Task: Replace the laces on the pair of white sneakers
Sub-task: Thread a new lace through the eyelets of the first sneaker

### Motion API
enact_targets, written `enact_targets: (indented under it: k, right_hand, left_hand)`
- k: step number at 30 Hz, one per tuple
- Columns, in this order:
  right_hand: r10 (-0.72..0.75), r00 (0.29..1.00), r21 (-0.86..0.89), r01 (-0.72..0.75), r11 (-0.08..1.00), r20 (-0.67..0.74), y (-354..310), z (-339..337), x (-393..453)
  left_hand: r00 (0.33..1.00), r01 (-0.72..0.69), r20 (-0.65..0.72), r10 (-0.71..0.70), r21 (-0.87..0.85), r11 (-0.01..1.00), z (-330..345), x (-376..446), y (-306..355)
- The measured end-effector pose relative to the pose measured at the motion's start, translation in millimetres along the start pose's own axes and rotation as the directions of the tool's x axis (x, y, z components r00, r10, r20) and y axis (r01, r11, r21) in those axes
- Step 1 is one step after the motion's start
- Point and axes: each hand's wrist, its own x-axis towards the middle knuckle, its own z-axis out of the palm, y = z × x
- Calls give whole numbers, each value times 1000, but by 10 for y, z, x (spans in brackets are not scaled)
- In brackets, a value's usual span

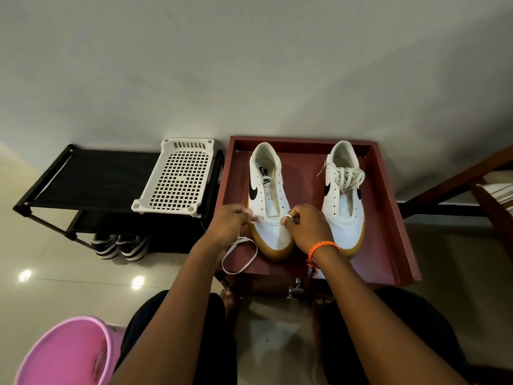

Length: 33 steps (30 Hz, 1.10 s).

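Observation:
Two white sneakers with black swooshes and tan soles stand side by side on a dark red tray-like table top (388, 218). The left sneaker (268, 195) has bare eyelets. The right sneaker (344, 190) carries a loose bundle of cream laces (348, 176) on its tongue. My left hand (229, 225) pinches a white lace (238, 255) at the left sneaker's lowest left eyelet; the lace loops down over the table edge. My right hand (306, 227) pinches the lace end at the lowest right eyelet.
A black shoe rack (91, 182) stands at left with a white perforated plastic shelf (175, 177) on it and striped sandals (119, 247) under it. A pink bucket (63, 354) is at lower left. Wooden furniture (483, 190) stands at right.

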Motion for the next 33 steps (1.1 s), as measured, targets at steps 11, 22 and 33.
enact_targets:
  k: [11, 22, 33]
  right_hand:
    - [-59, 998, 449, 42, 893, 25, -824, -870, -322]
    - [-288, 937, 606, 349, 715, -199, -1923, -1980, -932]
    - [-348, 841, 565, 537, 626, -413, -2548, -2599, -1326]
  left_hand:
    - [908, -395, -195, 371, -105, 913, -54, -792, 974]
    - [732, -664, -303, 610, -121, 738, -198, -1642, 2025]
    - [596, -788, -402, 695, -129, 602, -370, -2220, 2711]
